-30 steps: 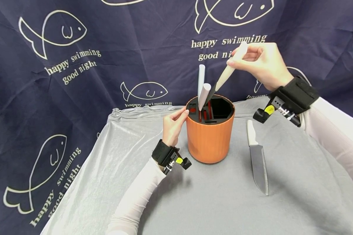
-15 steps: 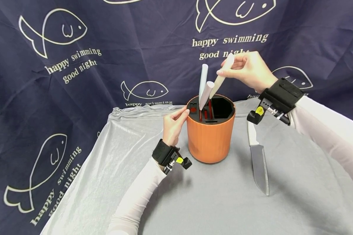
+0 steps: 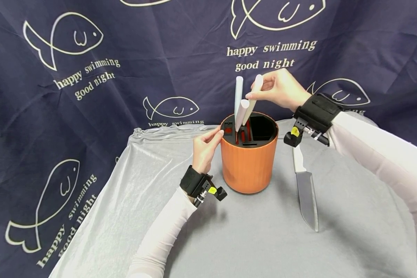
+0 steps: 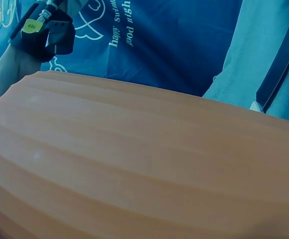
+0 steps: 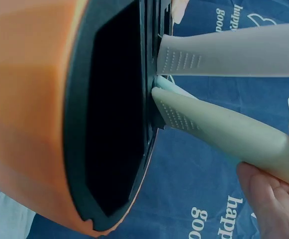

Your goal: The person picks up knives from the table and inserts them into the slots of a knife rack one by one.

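My right hand (image 3: 281,88) pinches the cream handle (image 3: 252,102) of a knife over an orange knife holder (image 3: 248,170). Its blade is down in the holder's black slotted top, and the handle leans to the right. In the right wrist view this handle (image 5: 224,127) meets the slots with its lower end, fingers and thumb near the other end. Two more handles stick up beside it, one light blue (image 3: 238,90) and one pale pink (image 3: 241,112). With thumb and fingertips, my left hand (image 3: 203,150) holds the holder's left rim.
A broad knife (image 3: 306,197) with a white handle lies on the grey cloth (image 3: 243,239), right of the holder. The holder's top has a large dark opening (image 3: 261,128) on its right side. Behind hangs a navy fish-print curtain (image 3: 180,50).
My right hand has moved down and left, lowering the cream-handled knife until its blade no longer shows above the holder. My left hand has stayed at the rim.
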Action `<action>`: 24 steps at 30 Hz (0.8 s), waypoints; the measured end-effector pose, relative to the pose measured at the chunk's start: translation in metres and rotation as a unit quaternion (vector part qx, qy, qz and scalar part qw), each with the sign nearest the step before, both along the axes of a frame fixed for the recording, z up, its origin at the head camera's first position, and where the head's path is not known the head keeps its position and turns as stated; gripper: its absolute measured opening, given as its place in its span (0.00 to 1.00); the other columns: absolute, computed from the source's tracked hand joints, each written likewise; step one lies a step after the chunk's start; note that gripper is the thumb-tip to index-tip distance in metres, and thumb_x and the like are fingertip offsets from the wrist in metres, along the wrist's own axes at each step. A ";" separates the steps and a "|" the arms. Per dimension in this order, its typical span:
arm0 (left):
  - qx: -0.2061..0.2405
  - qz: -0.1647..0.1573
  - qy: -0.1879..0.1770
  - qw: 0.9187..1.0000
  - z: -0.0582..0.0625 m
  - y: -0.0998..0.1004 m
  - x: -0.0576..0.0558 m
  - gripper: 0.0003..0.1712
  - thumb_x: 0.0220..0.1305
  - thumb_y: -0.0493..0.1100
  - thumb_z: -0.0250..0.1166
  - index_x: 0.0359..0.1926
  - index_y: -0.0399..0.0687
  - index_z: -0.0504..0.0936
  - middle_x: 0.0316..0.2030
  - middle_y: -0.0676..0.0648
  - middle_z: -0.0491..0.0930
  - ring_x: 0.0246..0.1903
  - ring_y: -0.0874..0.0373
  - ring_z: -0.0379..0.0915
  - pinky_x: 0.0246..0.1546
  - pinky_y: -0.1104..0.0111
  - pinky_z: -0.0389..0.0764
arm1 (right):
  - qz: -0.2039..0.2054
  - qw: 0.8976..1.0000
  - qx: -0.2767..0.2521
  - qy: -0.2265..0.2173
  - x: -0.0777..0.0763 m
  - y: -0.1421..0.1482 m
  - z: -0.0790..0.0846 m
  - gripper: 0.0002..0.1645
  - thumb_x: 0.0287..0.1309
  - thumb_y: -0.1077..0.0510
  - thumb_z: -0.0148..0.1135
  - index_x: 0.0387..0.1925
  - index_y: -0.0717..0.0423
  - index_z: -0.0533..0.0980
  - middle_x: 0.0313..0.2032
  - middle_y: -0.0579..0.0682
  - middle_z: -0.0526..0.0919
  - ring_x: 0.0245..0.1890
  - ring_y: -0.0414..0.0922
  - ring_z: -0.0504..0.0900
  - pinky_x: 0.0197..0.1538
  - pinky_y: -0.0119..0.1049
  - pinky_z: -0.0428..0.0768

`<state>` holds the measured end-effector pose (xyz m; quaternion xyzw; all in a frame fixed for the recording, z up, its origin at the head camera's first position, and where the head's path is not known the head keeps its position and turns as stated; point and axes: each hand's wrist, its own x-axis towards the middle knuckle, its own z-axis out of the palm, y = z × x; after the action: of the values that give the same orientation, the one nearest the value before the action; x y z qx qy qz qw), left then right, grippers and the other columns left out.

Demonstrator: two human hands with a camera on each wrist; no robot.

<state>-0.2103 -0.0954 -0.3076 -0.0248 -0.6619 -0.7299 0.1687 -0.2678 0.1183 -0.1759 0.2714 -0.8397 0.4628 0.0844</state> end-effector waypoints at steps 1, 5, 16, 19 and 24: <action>-0.001 0.000 0.001 1.000 0.000 0.000 0.000 0.17 0.62 0.36 0.65 0.51 0.33 0.82 0.49 0.36 0.82 0.44 0.61 0.81 0.50 0.67 0.82 | 0.003 1.000 0.003 -0.003 -0.001 0.000 0.001 0.10 0.49 0.58 0.75 0.27 0.60 0.81 0.20 0.37 0.84 0.27 0.32 0.82 0.35 0.23 0.77; -0.001 0.002 0.001 1.000 0.000 0.001 0.000 0.17 0.62 0.36 0.65 0.51 0.32 0.82 0.49 0.36 0.82 0.44 0.61 0.81 0.51 0.67 0.82 | 0.010 0.999 0.029 -0.011 -0.004 0.000 0.005 0.11 0.50 0.57 0.74 0.25 0.59 0.80 0.21 0.39 0.84 0.28 0.32 0.82 0.37 0.24 0.75; -0.004 0.005 -0.006 1.000 -0.001 0.001 0.000 0.18 0.62 0.37 0.65 0.52 0.33 0.82 0.51 0.37 0.82 0.45 0.59 0.81 0.51 0.67 0.82 | 0.000 0.992 0.109 -0.062 -0.018 -0.010 0.020 0.14 0.52 0.54 0.73 0.27 0.63 0.81 0.17 0.39 0.83 0.21 0.32 0.80 0.25 0.21 0.76; 0.001 0.004 -0.006 1.000 -0.002 0.001 0.000 0.18 0.62 0.36 0.65 0.52 0.33 0.82 0.51 0.37 0.82 0.44 0.60 0.81 0.51 0.67 0.82 | 0.006 0.991 0.093 -0.101 -0.022 -0.013 0.019 0.13 0.53 0.56 0.72 0.27 0.64 0.81 0.18 0.40 0.84 0.22 0.32 0.81 0.31 0.22 0.82; 0.000 0.006 -0.007 1.000 -0.001 0.001 -0.001 0.17 0.62 0.37 0.66 0.52 0.34 0.82 0.50 0.38 0.82 0.44 0.62 0.81 0.50 0.68 0.82 | 0.002 0.990 0.073 -0.122 -0.026 -0.013 0.015 0.14 0.54 0.56 0.72 0.24 0.64 0.79 0.16 0.40 0.81 0.22 0.33 0.80 0.31 0.22 0.82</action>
<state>-0.2113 -0.0940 -0.3090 -0.0163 -0.6634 -0.7289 0.1682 -0.2936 0.1050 -0.1609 0.2201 -0.8746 0.4302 -0.0399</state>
